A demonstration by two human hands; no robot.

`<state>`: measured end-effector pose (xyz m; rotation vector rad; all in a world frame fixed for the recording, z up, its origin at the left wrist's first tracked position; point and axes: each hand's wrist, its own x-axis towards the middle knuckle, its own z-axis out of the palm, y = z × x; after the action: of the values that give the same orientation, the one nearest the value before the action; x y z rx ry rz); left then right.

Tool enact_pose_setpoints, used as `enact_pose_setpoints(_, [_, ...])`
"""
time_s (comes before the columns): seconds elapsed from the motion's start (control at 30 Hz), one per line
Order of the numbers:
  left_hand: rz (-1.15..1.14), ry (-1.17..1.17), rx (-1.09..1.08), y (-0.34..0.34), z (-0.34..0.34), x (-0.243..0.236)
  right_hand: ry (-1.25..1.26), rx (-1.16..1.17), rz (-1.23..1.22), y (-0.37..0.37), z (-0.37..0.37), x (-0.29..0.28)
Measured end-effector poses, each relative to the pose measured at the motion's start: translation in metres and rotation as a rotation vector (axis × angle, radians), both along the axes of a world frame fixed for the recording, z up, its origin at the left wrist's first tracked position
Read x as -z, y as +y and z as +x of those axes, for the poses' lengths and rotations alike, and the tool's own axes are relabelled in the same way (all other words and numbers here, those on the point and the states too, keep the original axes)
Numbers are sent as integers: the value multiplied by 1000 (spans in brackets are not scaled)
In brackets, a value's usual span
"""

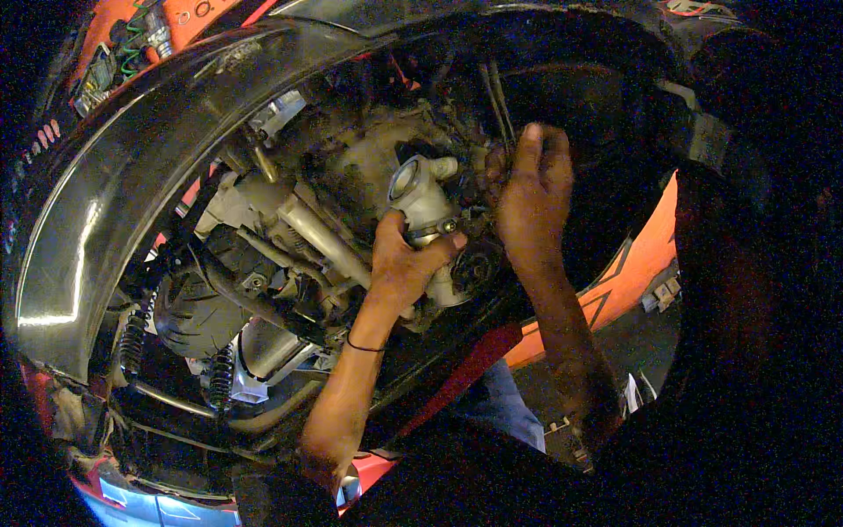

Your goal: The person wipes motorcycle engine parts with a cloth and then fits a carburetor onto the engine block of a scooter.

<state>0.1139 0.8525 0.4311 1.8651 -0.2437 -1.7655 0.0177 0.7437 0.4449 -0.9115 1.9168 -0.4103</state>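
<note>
In the head view, my left hand (402,263) is closed around a grey carburettor-like metal body (425,204) in the scooter's open body. A round open mouth tops this part, and a clamp band with a screw (450,226) circles it just above my fingers. To its right, my right hand (534,198) is raised with its fingers curled together beside thin dark cables (498,101). Whatever those fingers grip is hidden. Below the metal body sits a dark round fitting (477,266).
The glossy black body panel (176,132) curves around the opening. Inside lie a rear tyre (198,321), a coil spring (221,378) and a metal tube (318,235). An orange surface (632,263) shows at right. Several tools (132,44) rest at the upper left.
</note>
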Motion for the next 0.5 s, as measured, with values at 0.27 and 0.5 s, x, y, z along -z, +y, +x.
enact_pose_setpoints(0.27, [125,161,-66,-2,0,-2,0,-1,1,4,-4,4])
enact_pose_setpoints(0.5, [65,40,-25,-4,1,-5,-18,3,-71,7,4,2])
